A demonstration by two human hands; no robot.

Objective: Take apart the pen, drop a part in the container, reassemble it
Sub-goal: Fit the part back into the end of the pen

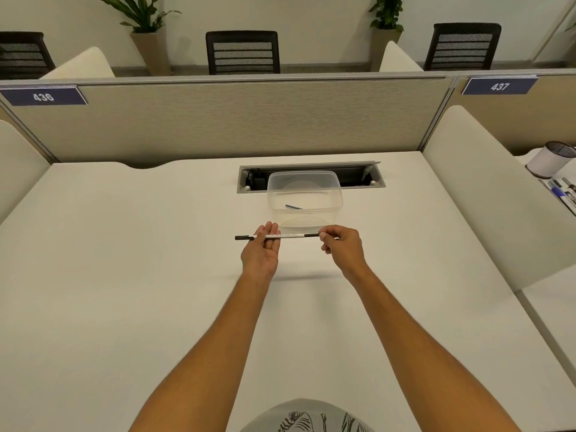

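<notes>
Two hands hold the pen (277, 236) level above the tabletop (124, 275), just on my side of the container (304, 198). My left hand (261, 248) lies palm up with its fingers spread flat, the barrel resting across them like a cradle, so I judge it is there to steady the pen, not grip it. My right hand (342, 246) pinches the dark end between thumb and fingertips, which suits twisting or pulling that end. Keeping the pen so close to the container should make any drop short.

The pen is a thin straight stick, white with small print along the middle and black at both ends. The container is clear soft-looking plastic, a rounded rectangle, open on top. A small blue piece (293, 207) lies on its floor; I cannot tell whether it is a pen part. The tabletop is smooth, matte, off-white.
</notes>
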